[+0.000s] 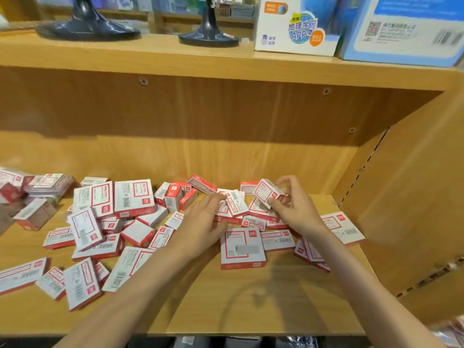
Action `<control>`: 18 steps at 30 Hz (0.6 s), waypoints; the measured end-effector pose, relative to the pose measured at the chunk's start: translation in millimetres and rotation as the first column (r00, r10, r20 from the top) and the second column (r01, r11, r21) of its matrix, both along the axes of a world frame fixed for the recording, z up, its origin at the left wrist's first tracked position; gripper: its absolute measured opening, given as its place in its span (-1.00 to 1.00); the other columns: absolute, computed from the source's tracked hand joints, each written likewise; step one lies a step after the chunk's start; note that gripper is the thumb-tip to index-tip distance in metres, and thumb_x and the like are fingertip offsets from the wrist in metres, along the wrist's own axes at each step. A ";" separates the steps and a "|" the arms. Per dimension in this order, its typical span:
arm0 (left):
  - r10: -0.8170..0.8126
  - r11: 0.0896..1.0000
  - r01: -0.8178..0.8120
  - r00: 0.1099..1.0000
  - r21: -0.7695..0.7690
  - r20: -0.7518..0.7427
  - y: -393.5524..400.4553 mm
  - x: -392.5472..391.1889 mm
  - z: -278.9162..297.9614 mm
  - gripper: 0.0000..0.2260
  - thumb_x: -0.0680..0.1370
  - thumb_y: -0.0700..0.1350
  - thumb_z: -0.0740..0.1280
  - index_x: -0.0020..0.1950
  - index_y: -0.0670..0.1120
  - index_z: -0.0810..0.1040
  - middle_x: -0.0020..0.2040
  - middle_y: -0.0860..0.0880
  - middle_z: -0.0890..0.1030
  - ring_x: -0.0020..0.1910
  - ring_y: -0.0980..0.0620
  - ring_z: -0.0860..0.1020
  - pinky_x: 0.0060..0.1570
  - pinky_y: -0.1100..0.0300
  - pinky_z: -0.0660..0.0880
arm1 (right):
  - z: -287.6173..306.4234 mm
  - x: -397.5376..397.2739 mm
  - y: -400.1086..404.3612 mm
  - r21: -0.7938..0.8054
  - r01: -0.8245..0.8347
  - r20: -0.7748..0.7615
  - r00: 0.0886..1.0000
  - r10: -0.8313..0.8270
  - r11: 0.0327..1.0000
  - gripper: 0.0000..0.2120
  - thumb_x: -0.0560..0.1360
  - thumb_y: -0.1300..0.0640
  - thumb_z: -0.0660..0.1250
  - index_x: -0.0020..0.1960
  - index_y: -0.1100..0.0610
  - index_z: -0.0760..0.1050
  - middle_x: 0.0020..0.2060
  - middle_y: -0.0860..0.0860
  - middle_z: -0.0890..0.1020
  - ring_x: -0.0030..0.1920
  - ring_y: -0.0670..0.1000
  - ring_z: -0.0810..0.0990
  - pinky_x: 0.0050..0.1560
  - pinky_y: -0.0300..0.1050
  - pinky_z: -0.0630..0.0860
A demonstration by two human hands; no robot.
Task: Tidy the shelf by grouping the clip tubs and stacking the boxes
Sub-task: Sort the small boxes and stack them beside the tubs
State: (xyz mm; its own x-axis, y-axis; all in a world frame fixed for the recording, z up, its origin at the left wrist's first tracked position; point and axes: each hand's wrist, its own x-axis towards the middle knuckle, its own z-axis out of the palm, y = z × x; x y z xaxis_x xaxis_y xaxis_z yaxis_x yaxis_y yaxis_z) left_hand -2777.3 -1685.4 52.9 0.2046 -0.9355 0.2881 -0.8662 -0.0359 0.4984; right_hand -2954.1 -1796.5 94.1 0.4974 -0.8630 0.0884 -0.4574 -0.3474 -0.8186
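Note:
Several small red-and-white boxes lie scattered across the wooden shelf (pixel 251 302), some flat, some on edge. My right hand (pixel 293 209) pinches one small box (pixel 267 192) and holds it tilted above the pile at the back right. My left hand (pixel 203 219) rests with straight fingers on the boxes in the middle, its fingertips touching a white box (pixel 234 202). A larger flat box (pixel 242 248) lies just in front of both hands. Clear clip tubs (pixel 47 183) with red labels sit at the far left.
The shelf's side wall (pixel 406 197) rises close on the right. The shelf above (pixel 175 59) carries two dark lamp bases (pixel 88 28) and two large blue-and-white cartons (pixel 298 26). Bare wood shows along the front edge of the shelf.

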 end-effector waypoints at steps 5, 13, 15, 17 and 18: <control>-0.138 0.983 0.114 0.976 -0.143 -0.171 34.7 29.4 12.7 -0.50 0.49 -0.02 0.31 0.41 0.15 0.26 0.37 0.16 0.34 0.32 0.27 0.28 0.22 0.46 0.25 | 7.4 43.6 22.2 0.253 -0.284 0.184 0.953 0.242 0.925 -0.85 0.46 0.22 0.37 -0.08 0.05 0.42 -0.29 0.18 0.61 -0.29 0.05 0.55 -0.28 -0.13 0.46; 0.126 0.934 -0.208 0.953 -0.291 -0.277 115.3 114.8 24.4 -0.63 0.38 -0.05 0.41 0.08 0.23 0.37 0.06 0.18 0.50 0.00 0.22 0.51 0.00 0.24 0.48 | 11.7 170.4 77.9 0.372 -0.542 0.419 0.822 0.385 0.753 -0.83 0.49 0.30 0.30 0.06 0.15 0.50 -0.11 0.06 0.62 -0.22 -0.01 0.61 -0.23 -0.27 0.56; 0.207 0.904 -0.291 0.939 -0.314 -0.273 141.0 146.4 27.3 -0.68 0.37 0.08 0.33 0.09 0.21 0.36 0.05 0.20 0.51 0.01 0.20 0.51 -0.01 0.21 0.48 | 14.3 208.8 93.3 0.378 -0.542 0.418 0.823 0.384 0.751 -0.80 0.50 0.30 0.29 0.11 0.21 0.47 -0.07 0.09 0.60 -0.24 -0.02 0.61 -0.27 -0.28 0.56; 0.284 0.868 -0.373 0.914 -0.328 -0.289 166.9 179.8 28.5 -0.69 0.39 0.06 0.34 0.10 0.14 0.38 0.01 0.18 0.53 -0.03 0.18 0.53 -0.03 0.19 0.50 | 14.5 245.0 108.1 0.374 -0.527 0.387 0.837 0.388 0.763 -0.85 0.51 0.32 0.27 0.07 0.23 0.47 -0.10 0.13 0.57 -0.26 -0.04 0.59 -0.26 -0.31 0.55; 0.331 0.848 -0.414 0.902 -0.332 -0.279 179.5 196.2 28.1 -0.68 0.39 0.04 0.35 0.10 0.11 0.39 -0.01 0.16 0.54 -0.06 0.18 0.53 -0.04 0.18 0.50 | 12.3 261.9 115.0 0.378 -0.522 0.376 0.841 0.389 0.765 -0.88 0.51 0.34 0.26 0.03 0.22 0.48 -0.12 0.16 0.56 -0.27 -0.05 0.58 -0.24 -0.30 0.54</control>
State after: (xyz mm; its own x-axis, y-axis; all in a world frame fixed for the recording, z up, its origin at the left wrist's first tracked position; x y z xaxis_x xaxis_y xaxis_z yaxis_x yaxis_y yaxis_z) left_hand -2581.1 -1505.9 81.0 0.6078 -0.6057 0.5136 -0.7031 -0.1098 0.7025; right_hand -2692.2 -1681.5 106.4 0.8567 -0.5118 -0.0643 -0.0883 -0.0228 -0.9958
